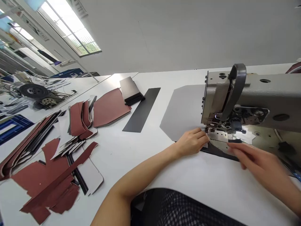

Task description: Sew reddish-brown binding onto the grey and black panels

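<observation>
The left hand (191, 142) grips the black strip (218, 151) by the sewing machine (258, 91), and the right hand (256, 160) stays near with open fingers.

I wear a shirt (185, 210) with small black and white checks, and the pattern is like a fine grid (from my head camera I see only a curved part of it, at the bottom of the view). Beside the checks is a plain dark part (147, 205), but I cannot tell if it belongs to my clothes. My left forearm (141, 179) and my right forearm (289, 188) are bare and slim, and they become narrow toward the wrists. My left hand (191, 142) has smooth skin and slender fingers. My right hand (256, 157) is blurred, so I cannot see its small details.
</observation>
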`<state>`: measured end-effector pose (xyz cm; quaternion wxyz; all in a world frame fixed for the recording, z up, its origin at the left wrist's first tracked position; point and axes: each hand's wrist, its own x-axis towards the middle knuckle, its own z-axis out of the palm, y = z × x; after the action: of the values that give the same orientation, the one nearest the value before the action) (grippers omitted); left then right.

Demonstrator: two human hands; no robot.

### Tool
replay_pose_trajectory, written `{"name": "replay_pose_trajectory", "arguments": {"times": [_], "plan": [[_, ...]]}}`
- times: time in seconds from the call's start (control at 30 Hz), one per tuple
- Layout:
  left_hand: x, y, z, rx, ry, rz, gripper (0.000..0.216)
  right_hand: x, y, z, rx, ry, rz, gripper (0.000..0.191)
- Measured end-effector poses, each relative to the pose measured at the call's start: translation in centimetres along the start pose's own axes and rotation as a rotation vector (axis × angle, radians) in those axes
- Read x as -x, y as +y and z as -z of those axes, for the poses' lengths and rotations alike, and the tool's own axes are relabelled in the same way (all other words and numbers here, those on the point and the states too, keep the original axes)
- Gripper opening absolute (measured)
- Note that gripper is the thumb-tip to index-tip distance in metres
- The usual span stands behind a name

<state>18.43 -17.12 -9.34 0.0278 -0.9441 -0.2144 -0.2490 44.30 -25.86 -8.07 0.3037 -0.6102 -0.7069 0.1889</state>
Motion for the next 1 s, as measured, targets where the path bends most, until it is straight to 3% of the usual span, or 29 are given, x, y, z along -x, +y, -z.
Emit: {"name": "replay_pose_trajectory", "arguments": {"times": [0.1, 0.2, 0.43, 0.67, 0.8, 0.93, 1.0], "plan": [[0.2, 0.4, -0.1, 0.014, 0.019, -0.078, 0.021, -3.3, -2.2, -4.0, -0.202, -0.182, -0.109, 0.057], [0.7, 0.2, 0.4, 0.055, 0.017, -0.134, 0.02, -5.5, -3.3, -6.0, -0.171, -0.147, -0.074, 0.053], [0.0, -3.0, 0.2, -0.182, -0.148, -0.019, 0.025, -4.2, -2.7, -5.2, 0.117, -0.054, -0.002, 0.035], [-0.8, -4.1, -0.6, -0.2, -0.136, 0.101, 0.028, -5.4, -0.9, -6.0, 0.335, 0.156, -0.017, 0.041], [0.0, -2.6, 0.4, -0.003, -0.078, 0.133, 0.029, -3.3, -2.1, -4.9, 0.279, 0.147, 0.144, 0.034], [0.7, -0.7, 0.7, 0.251, -0.073, -0.033, 0.031, -1.2, -2.8, -4.1, 0.26, 0.162, 0.493, 0.028], [0.7, -0.3, 0.4, 0.309, -0.08, -0.054, 0.026, -0.9, -2.5, -4.1, 0.271, 0.169, 0.522, 0.027]]}}
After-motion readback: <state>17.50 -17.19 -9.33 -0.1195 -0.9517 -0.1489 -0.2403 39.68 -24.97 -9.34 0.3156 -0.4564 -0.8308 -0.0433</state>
